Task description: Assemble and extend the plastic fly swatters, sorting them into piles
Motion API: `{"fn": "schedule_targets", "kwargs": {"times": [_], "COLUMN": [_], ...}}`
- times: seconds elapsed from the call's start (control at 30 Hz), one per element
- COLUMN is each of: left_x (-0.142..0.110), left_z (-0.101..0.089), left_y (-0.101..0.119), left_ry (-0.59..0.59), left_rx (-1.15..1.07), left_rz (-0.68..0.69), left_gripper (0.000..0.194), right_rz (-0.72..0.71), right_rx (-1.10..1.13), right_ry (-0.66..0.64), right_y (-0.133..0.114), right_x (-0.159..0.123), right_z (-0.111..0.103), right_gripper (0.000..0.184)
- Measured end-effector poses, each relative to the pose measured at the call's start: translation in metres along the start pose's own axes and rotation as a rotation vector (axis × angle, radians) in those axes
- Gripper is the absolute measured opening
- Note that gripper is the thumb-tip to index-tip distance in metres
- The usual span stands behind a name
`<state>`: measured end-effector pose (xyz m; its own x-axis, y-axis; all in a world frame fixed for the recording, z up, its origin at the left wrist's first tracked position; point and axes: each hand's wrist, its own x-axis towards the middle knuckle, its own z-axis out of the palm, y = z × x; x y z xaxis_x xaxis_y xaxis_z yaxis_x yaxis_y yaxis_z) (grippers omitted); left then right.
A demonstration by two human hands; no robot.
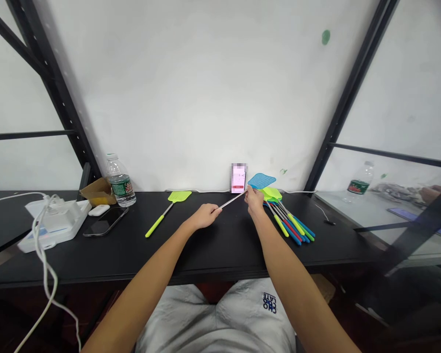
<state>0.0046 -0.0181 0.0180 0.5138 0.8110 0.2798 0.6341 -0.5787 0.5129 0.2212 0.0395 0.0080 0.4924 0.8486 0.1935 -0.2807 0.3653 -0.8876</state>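
Observation:
A blue fly swatter (262, 181) is stretched between my two hands above the black table. My left hand (206, 216) is closed round its handle end, which the fingers hide. The bare metal rod (232, 200) runs up to the right. My right hand (255, 200) pinches the rod just below the blue mesh head. Beneath and right of that hand lies a pile of fly swatters (290, 223) with green, red and blue handles. A single lime-green fly swatter (165, 214) rests on the table to the left of my left hand.
Against the wall stands a lit phone (238, 179). On the left are a water bottle (121, 181), a cardboard box (98, 191), a dark phone (106, 222), a small white case (99, 210) and a white power strip (57, 223) with cables. Black metal posts flank the table (220, 255).

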Motion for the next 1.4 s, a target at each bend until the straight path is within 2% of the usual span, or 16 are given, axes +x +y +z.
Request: {"fn": "schedule_targets", "kwargs": {"times": [0.13, 0.37, 0.83, 0.97, 1.07, 1.23, 1.4], "left_x": [-0.003, -0.004, -0.006, -0.007, -0.008, -0.008, -0.007], "left_z": [0.006, 0.01, 0.008, 0.007, 0.006, 0.007, 0.007], "left_y": [-0.003, -0.002, 0.001, 0.002, 0.003, 0.001, 0.0], "left_ry": [0.073, 0.092, 0.11, 0.126, 0.114, 0.103, 0.085], "left_rx": [0.065, 0.127, 0.112, 0.098, 0.1, 0.118, 0.15], "left_rz": [0.023, 0.024, 0.03, 0.019, 0.027, 0.048, 0.028], "left_gripper": [0.036, 0.036, 0.036, 0.036, 0.036, 0.036, 0.037], "right_rz": [0.055, 0.127, 0.11, 0.133, 0.091, 0.034, 0.022], "right_rx": [0.049, 0.117, 0.091, 0.114, 0.136, 0.134, 0.127], "right_ry": [0.023, -0.009, -0.048, 0.007, 0.029, 0.069, 0.038], "right_y": [-0.006, -0.016, -0.019, -0.024, -0.027, -0.026, -0.022], "right_x": [-0.006, -0.009, -0.009, -0.008, -0.008, -0.008, -0.009], "right_z": [0.002, 0.0, -0.002, -0.002, -0.003, -0.004, -0.004], "right_gripper": [0.033, 0.023, 0.025, 0.035, 0.039, 0.031, 0.028]}}
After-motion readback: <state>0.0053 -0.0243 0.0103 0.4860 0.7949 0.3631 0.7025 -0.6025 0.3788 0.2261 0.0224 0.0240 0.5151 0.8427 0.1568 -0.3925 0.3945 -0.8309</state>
